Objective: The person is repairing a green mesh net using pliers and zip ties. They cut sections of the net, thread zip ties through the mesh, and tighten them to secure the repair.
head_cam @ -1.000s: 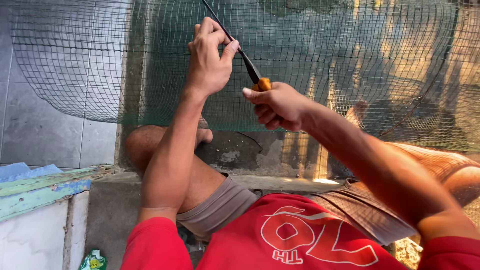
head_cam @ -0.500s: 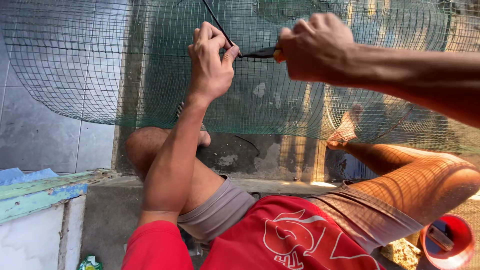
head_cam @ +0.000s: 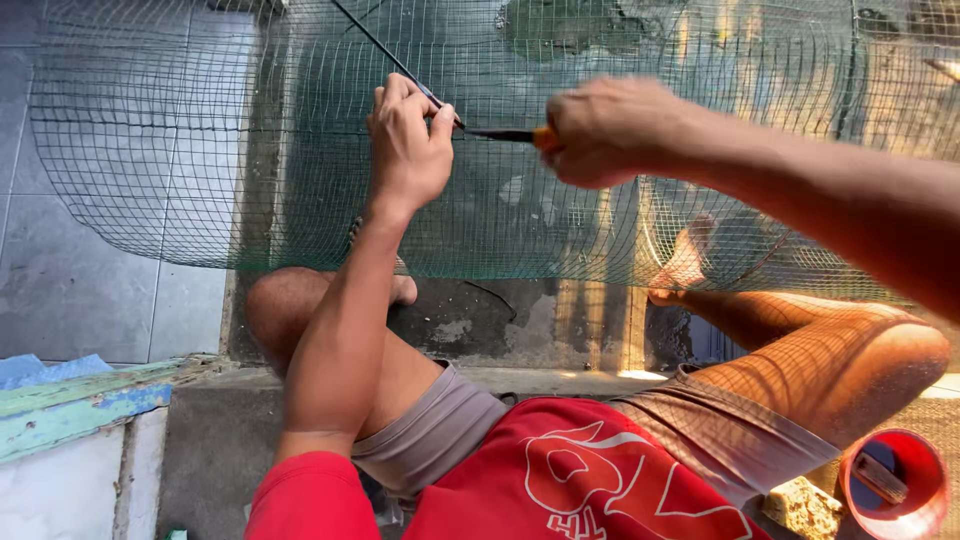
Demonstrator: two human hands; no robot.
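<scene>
- Left hand (head_cam: 408, 150): you had it raised against the green wire mesh (head_cam: 200, 150), fingers curled shut and pinching a thin black strand (head_cam: 385, 52) that ran up and left from your fingertips. It sat in much the same place as in the two earlier pictures, so the pinch had held.
- Right hand (head_cam: 610, 130): you had it closed in a fist round the orange handle of a small tool (head_cam: 510, 134). A second ago it was lower, just beside the left wrist; half a second ago it had risen level with the left fingers; at this moment it had drawn a little to the right, the dark tip of the tool touching or just short of the left fingertips. Which of the two, the blur hid.
- Judgement: the tool had come to bear on the strand at the pinch point; work on the mesh there looked in hand, not finished.
- Wire mesh: curved into a roll across your knees, standing over the tiled floor (head_cam: 80, 290).
- Red bucket (head_cam: 895, 480): at your right knee, well apart from both hands.
- Painted plank (head_cam: 80, 405): at lower left, untouched.
</scene>
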